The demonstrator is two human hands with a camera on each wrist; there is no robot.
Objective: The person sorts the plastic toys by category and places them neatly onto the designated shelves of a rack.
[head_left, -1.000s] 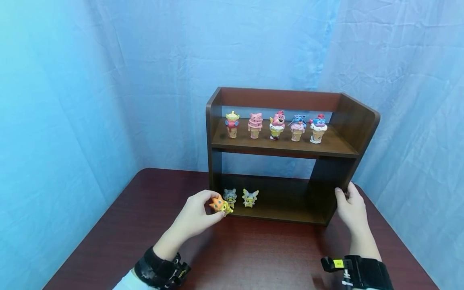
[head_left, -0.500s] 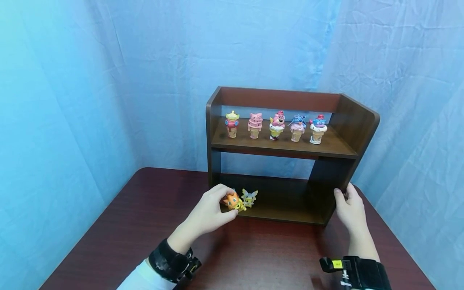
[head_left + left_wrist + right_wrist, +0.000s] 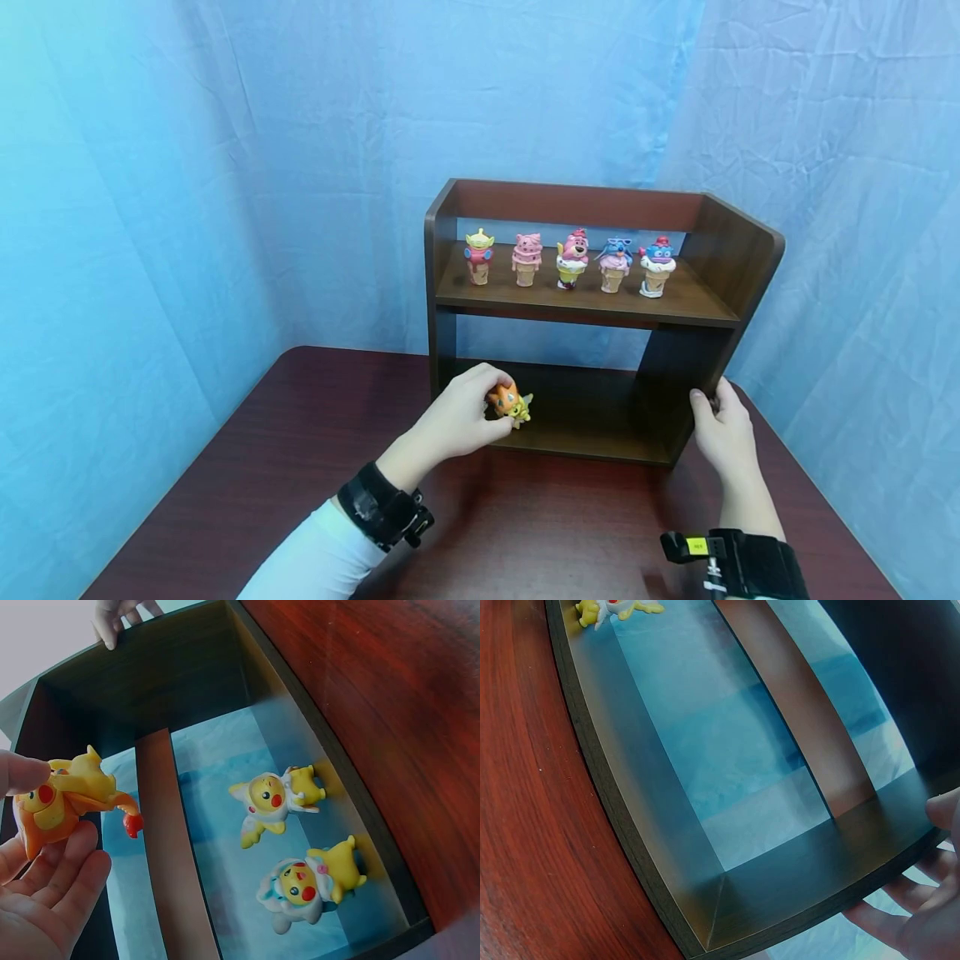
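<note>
My left hand (image 3: 468,412) pinches a small yellow figurine in an orange hood (image 3: 506,402) between thumb and fingers, in front of the lower compartment of a dark wooden shelf (image 3: 585,312). In the left wrist view, the figurine (image 3: 90,780) lies tilted in the hand, its red-tipped tail hanging out. Two similar figurines stand on the lower board there: one with a white hood and yellow ears (image 3: 274,796), one with a grey-white hood (image 3: 304,889). The hand mostly covers both in the head view. My right hand (image 3: 726,429) grips the front edge of the shelf's right side panel.
Several ice-cream-cone figurines stand in a row on the upper board, from a green-headed one (image 3: 479,254) at left to a blue-headed one (image 3: 657,267) at right. The shelf stands on a dark red-brown table (image 3: 555,525), with blue curtains (image 3: 337,167) behind.
My left hand has moved right and slightly up with the orange-hooded figurine, passing in front of the two figurines on the lower board. The right hand keeps its place on the side panel.
</note>
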